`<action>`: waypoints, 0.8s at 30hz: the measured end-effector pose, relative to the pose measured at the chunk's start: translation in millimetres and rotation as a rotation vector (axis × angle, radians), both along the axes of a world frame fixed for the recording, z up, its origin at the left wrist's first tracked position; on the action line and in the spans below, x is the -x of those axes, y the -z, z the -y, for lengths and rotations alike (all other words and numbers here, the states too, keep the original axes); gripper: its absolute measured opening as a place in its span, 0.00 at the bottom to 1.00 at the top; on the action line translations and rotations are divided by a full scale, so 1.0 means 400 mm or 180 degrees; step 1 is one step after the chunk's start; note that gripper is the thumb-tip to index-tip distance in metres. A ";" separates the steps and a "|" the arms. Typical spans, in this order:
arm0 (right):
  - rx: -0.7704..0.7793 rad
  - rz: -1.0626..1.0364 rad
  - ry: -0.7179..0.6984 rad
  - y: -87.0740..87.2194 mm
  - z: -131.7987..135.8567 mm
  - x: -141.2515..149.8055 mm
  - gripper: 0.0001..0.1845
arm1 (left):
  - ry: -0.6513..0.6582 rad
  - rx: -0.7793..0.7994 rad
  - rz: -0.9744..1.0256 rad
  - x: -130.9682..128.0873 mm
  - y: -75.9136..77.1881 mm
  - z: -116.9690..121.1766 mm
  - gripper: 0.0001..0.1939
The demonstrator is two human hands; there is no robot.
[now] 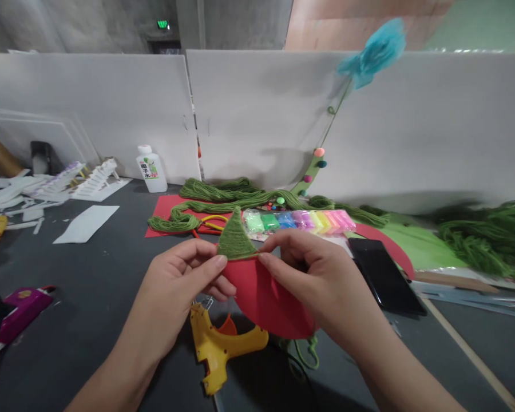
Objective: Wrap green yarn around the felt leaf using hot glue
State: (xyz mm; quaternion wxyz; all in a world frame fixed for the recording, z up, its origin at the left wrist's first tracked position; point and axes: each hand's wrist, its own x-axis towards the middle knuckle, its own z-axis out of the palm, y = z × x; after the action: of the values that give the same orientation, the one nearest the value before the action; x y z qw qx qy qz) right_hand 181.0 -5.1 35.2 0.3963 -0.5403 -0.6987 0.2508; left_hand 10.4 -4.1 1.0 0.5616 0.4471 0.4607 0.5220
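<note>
In the middle of the head view, a red paper piece is held up above the table, its pointed top wrapped in green yarn. My left hand pinches the left edge where the wrapped part meets the bare red. Thumb and index finger of my right hand close on the right edge, at the yarn's lowest row. A yellow glue gun lies on the table just below the paper. Behind the red piece, a loose yarn strand hangs or lies near the table.
Behind my hands are green yarn skeins, a strip of coloured clay packs and red paper. A black phone lies right. A white bottle, a white paper scrap and a purple tool are left. A blue flower leans at the back.
</note>
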 end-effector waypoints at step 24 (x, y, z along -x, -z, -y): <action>0.0506 -0.0294 -0.0301 -0.001 -0.003 -0.014 0.06 | 0.0524 0.0085 -0.0026 -0.002 -0.003 0.012 0.05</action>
State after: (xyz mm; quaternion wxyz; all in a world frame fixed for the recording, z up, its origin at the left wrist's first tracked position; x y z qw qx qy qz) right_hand 186.5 -4.0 35.5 0.3717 -0.5244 -0.6822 0.3485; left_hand 11.1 -9.0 2.1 0.6066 0.4780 0.4316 0.4661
